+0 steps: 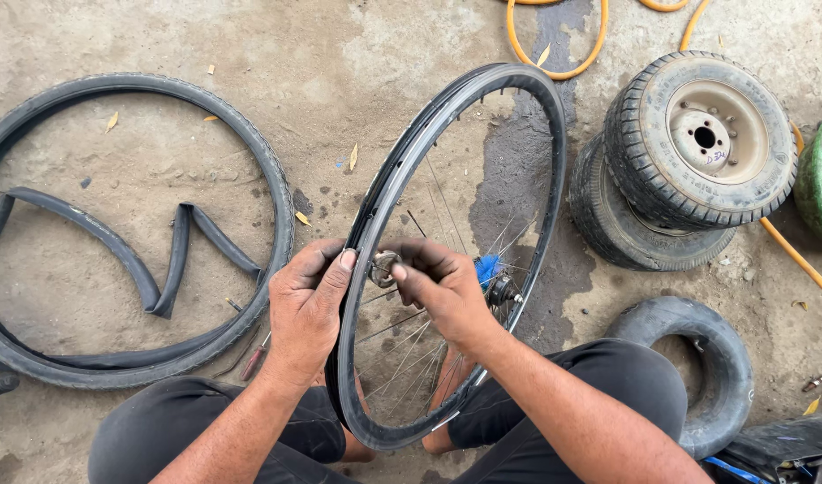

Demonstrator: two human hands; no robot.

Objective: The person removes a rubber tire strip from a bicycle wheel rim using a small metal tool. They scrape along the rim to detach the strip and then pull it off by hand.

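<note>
A bare black bicycle wheel rim [527, 108] with thin spokes stands upright between my knees. My left hand [305, 305] grips the rim's left side with the thumb on its edge. Reaching through the spokes, my right hand [442, 289] pinches a small round metal part [384, 266] against the inside of the rim. The hub [500, 289] with a blue brush-like tuft [487, 266] sits just right of my right hand.
On the concrete at the left lie a removed bicycle tyre [267, 170] and a folded inner tube [142, 282]. Two stacked small wheels [688, 134], an orange hose [554, 67], a small black tube [724, 358] and a red-handled tool [254, 360] are nearby.
</note>
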